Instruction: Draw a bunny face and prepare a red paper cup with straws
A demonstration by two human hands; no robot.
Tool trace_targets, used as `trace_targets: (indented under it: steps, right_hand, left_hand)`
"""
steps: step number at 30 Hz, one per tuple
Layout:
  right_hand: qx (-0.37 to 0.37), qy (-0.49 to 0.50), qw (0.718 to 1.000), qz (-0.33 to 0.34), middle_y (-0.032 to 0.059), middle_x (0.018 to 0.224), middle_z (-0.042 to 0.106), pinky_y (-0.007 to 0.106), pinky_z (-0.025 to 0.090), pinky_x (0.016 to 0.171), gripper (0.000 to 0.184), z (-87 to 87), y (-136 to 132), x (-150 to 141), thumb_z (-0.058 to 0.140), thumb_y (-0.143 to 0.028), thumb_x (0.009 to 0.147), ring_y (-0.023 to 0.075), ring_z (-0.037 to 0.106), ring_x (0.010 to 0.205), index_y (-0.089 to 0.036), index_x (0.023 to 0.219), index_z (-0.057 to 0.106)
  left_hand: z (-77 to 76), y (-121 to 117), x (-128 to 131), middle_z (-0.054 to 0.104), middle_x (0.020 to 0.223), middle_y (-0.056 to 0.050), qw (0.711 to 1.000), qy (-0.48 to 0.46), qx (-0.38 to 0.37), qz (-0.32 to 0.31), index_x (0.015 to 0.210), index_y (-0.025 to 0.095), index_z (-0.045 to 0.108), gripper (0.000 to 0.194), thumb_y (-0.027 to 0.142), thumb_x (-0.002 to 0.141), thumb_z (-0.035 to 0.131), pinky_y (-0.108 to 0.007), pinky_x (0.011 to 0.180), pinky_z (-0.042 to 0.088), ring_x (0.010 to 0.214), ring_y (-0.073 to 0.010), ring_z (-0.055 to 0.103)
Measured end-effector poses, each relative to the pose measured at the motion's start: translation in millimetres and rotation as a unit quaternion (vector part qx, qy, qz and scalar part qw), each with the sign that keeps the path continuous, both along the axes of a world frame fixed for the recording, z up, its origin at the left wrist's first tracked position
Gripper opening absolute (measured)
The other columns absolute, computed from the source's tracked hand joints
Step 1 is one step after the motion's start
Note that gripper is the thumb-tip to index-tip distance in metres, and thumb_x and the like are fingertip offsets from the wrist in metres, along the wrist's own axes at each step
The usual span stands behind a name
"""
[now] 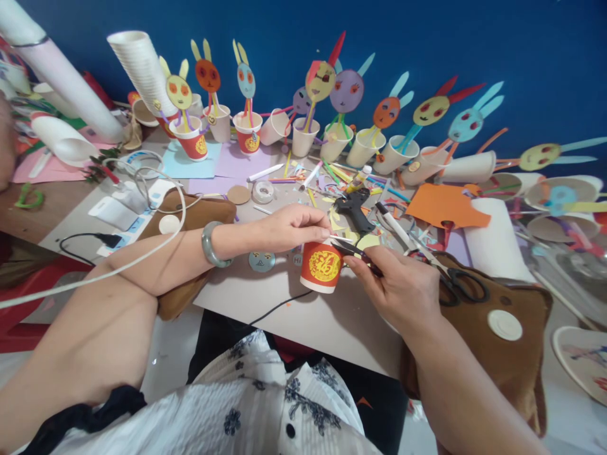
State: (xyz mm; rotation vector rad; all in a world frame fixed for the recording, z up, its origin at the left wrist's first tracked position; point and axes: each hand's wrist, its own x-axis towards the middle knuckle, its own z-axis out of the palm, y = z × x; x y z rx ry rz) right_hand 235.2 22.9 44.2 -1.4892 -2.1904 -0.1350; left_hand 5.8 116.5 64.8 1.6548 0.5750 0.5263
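Note:
A red paper cup (pixel 322 268) with a yellow round emblem is held just above the near part of the table. My left hand (pixel 298 227) is closed at the cup's upper edge, fingers pinched together. From the other side, my right hand (pixel 405 284) grips a slim black tool (pixel 353 248), whose front end meets the upper edge of the cup. A thin pale strip shows there; I cannot tell whether it belongs to the tool. Just beyond lies a black glue gun (pixel 355 208). Left of the cup is a light-blue paper face disc (pixel 262 261).
Several paper cups with paper-face figures, one a red cup (pixel 192 142), line the blue wall. Scissors (pixel 458 284) rest on a brown cushion (pixel 502 354) at right. A white cable (pixel 177 221) crosses my left arm near a power strip (pixel 126 237). Paper scraps surround a tape roll (pixel 263 191).

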Motion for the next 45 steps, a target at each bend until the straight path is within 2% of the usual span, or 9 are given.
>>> trace_targets:
  steps: [10, 31, 39, 45]
  right_hand:
    - [0.032, -0.017, 0.998, 0.051, -0.0009, 0.056, 0.053, 0.028, 0.026, 0.052, 0.043, 0.9, 0, 1, 0.049, -0.047, 0.103, 0.0106, 0.047, 0.050, -0.019, 0.071, 0.058]
    - [0.053, -0.055, 0.992, 0.105, -0.0022, 0.053, 0.053, 0.027, 0.026, 0.050, 0.047, 13.5, -3, 6, 0.047, -0.045, 0.104, 0.0081, 0.048, 0.046, -0.018, 0.067, 0.056]
    - [0.024, -0.026, 0.993, 0.114, -0.0029, 0.051, 0.051, 0.025, 0.027, 0.047, 0.047, 13.3, -3, 8, 0.045, -0.046, 0.105, 0.0076, 0.046, 0.042, -0.017, 0.070, 0.058]
    - [0.043, -0.032, 0.994, 0.096, -0.0024, 0.052, 0.052, 0.027, 0.025, 0.048, 0.047, 12.3, -4, 6, 0.047, -0.046, 0.104, 0.0077, 0.043, 0.042, -0.017, 0.070, 0.059]
  left_hand:
    - [2.0, -1, -1, 0.065, 0.081, -0.002, 0.999, 0.000, 0.037, -0.019, 0.086, 0.014, 0.066, 0.016, 0.028, 0.090, 0.059, -0.023, 0.072, 0.047, 0.075, -0.0110, 0.057]
    - [4.5, -2, -4, 0.066, 0.085, -0.003, 0.996, -0.010, 0.032, -0.081, 0.089, 0.014, 0.067, 0.016, 0.027, 0.093, 0.059, -0.021, 0.071, 0.046, 0.076, -0.0105, 0.057]
    - [6.1, -3, -3, 0.066, 0.083, -0.003, 0.997, -0.010, 0.039, -0.063, 0.087, 0.014, 0.067, 0.018, 0.030, 0.093, 0.061, -0.021, 0.071, 0.046, 0.073, -0.0101, 0.056]
    - [7.6, -4, -4, 0.065, 0.083, -0.003, 0.997, -0.012, 0.045, -0.057, 0.086, 0.014, 0.065, 0.017, 0.028, 0.094, 0.059, -0.021, 0.070, 0.045, 0.073, -0.0098, 0.055]
